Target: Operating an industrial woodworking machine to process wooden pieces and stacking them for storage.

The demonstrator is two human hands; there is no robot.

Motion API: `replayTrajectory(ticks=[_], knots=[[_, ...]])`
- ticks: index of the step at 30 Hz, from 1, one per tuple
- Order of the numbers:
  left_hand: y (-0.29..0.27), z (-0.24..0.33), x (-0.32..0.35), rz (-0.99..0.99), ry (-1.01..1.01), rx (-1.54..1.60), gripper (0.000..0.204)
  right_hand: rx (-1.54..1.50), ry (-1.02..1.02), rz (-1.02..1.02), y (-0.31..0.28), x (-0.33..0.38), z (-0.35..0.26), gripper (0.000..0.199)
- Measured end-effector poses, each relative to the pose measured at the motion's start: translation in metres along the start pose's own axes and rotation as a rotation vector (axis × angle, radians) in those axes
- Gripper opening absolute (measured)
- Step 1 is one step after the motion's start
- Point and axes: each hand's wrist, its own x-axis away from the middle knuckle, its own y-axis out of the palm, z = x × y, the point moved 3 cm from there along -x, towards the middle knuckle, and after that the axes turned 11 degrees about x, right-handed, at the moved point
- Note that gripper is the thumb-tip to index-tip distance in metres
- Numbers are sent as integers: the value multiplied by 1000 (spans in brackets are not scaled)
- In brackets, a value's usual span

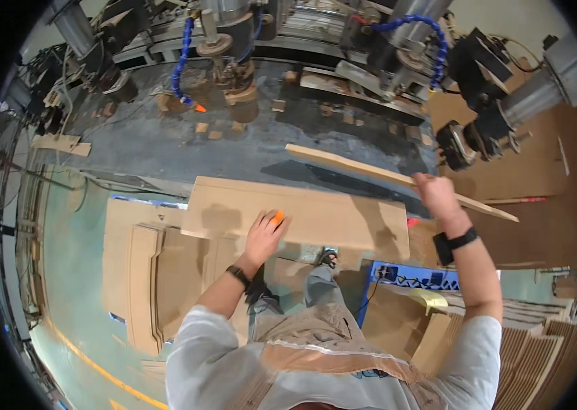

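Observation:
A flat light-brown wooden board (343, 212) lies in front of me across the table's near edge. On its top face, toward the near side, rests my left hand (266, 236), fingers stretched out, with an orange band (277, 217) round one finger. Farther right, my right hand (437, 195) is closed round a long, narrow wooden panel (350, 163), seen nearly edge-on. This panel slants from the middle of the table down to the right. It is tilted above the dark tabletop and casts a shadow there.
Several machine heads with blue hoses (183, 61) stand along the back of the dark table (165, 147), among small wood blocks (202, 128). Stacked shaped panels (142, 287) lie at lower left. A blue pallet (415, 275) and stacked boards (524, 359) are at lower right.

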Motion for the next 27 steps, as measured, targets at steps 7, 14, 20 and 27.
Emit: replayTrajectory(ticks=[7, 14, 20, 27], knots=[[-93, -31, 139, -333, -203, 13, 38, -187, 90, 386, 132, -70, -122, 38], [-112, -46, 282, -383, -681, -142, 42, -309, 82, 213, 212, -130, -96, 56], [-154, -22, 446, -192, -1064, -367, 46, -311, 131, -6, 217, -155, -126, 53], [-205, -37, 538, 108, -1422, -585, 38, -249, 148, 100, 176, -134, -173, 53]])
